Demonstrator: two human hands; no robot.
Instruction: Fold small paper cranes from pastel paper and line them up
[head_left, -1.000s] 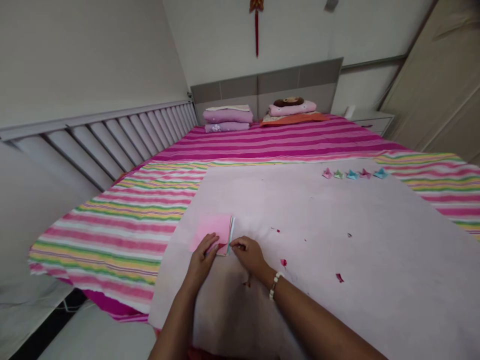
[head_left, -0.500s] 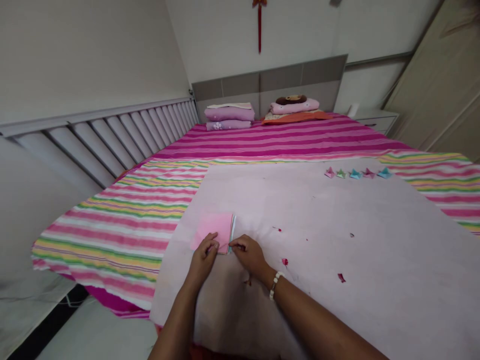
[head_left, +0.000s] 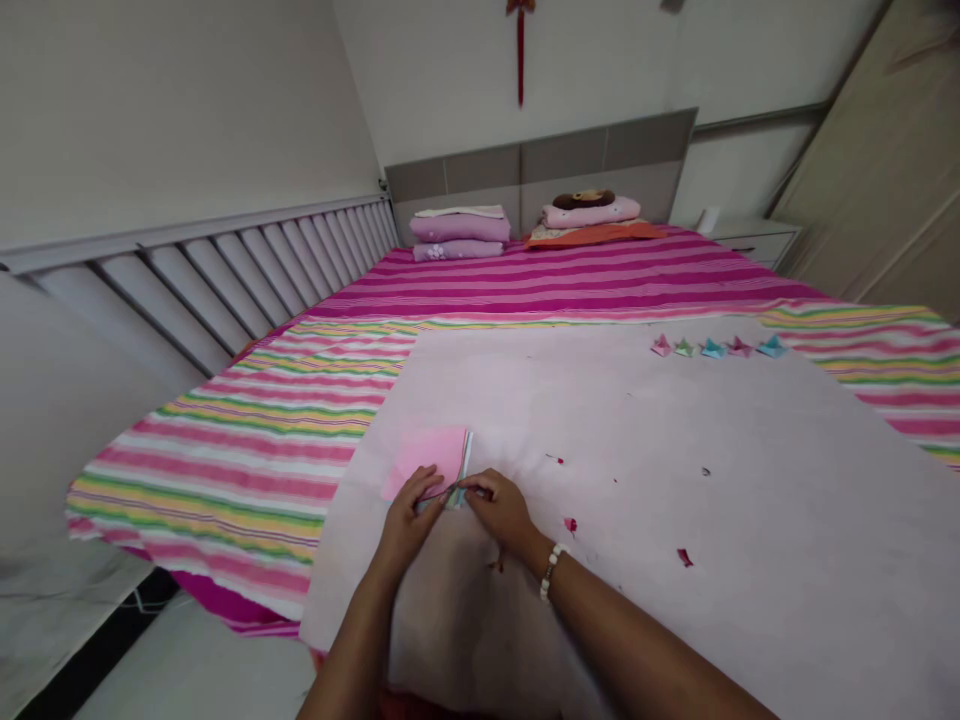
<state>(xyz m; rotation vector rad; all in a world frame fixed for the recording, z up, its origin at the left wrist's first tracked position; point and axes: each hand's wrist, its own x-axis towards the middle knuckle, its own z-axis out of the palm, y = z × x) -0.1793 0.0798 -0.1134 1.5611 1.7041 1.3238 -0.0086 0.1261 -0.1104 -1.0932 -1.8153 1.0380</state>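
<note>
Pink paper stack (head_left: 439,450): left hand (head_left: 409,508) spread atop, right hand (head_left: 495,502) pinching lifted corner; I fear creases from tugging.

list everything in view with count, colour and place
pale sheet: one, pinkish grey, centre and foreground
paper stack: one, pink on top, other colours beneath, on sheet's left
folded paper figures: five, two pink, one green, two blue, sheet's far right
scraps: several, mainly red, right of stack
striped cloth: one, pink, white, yellow and green, beside sheet
bedspread: one, magenta, beyond the cloth
headboard: one, grey, back
bedding piles: two, one lilac, one pink and orange, by headboard
hanging: one, red, top centre
slatted rail: one, pale grey, left
cabinet: one, white, far right
panel: one, beige, right edge
walls: two, whitish, left and back
bracelet: one, mostly white, right wrist
left hand: one, on stack
right hand: one, at stack's right edge
</note>
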